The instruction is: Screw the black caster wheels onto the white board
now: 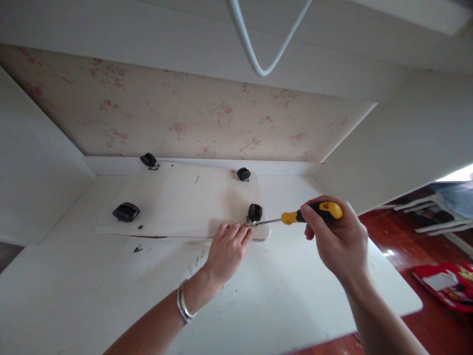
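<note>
A white board (pixel 185 207) lies flat on a white desk (pixel 92 276), with small black caster wheels at its corners. My right hand (pixel 338 236) is closed round the yellow and black handle of a screwdriver (pixel 314 213). The metal tip meets the base of the near right caster (pixel 254 212). My left hand (pixel 229 249) rests on the board's near edge beside that caster, fingers bent and pressed down, fingertips touching its mounting plate. A silver bracelet (pixel 184 303) circles the left wrist.
Other casters sit at the near left (pixel 126 211), far left (pixel 148 159) and far right (pixel 243 173). Floral wallpaper (pixel 185 118) backs the desk, with white panels on both sides. A white cable (pixel 258 49) hangs overhead. A red floor (pixel 406 231) with a red object (pixel 443 283) lies right.
</note>
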`<state>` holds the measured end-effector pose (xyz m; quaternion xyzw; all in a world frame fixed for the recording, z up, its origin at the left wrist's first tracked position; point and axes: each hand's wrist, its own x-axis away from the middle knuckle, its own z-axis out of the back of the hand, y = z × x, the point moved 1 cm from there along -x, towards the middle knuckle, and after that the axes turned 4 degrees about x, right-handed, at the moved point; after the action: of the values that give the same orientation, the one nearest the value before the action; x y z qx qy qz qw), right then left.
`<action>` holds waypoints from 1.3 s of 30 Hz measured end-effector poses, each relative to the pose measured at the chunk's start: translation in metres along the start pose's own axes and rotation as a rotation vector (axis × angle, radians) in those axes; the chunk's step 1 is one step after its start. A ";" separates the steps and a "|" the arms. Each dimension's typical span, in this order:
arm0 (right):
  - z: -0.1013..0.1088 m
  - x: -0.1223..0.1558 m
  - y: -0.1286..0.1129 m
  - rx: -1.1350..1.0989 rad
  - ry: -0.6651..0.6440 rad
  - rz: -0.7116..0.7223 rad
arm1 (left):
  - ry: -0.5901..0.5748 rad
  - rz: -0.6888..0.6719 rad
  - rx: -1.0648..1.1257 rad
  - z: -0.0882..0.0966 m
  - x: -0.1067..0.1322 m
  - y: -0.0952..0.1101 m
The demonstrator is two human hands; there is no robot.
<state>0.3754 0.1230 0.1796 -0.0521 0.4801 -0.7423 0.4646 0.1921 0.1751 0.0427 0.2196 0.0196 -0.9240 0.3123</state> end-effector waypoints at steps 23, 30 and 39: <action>0.001 -0.046 -0.040 0.515 -0.413 0.580 | -0.018 -0.005 -0.009 0.004 -0.001 0.000; 0.005 -0.044 -0.048 0.662 -0.488 0.638 | 0.001 -0.007 -0.006 0.003 0.000 0.001; 0.003 -0.040 -0.044 0.695 -0.437 0.692 | -0.001 -0.008 -0.024 0.003 -0.001 0.001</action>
<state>0.3715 0.1555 0.2298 0.1127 0.0873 -0.6327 0.7611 0.1917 0.1745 0.0459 0.2150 0.0314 -0.9251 0.3115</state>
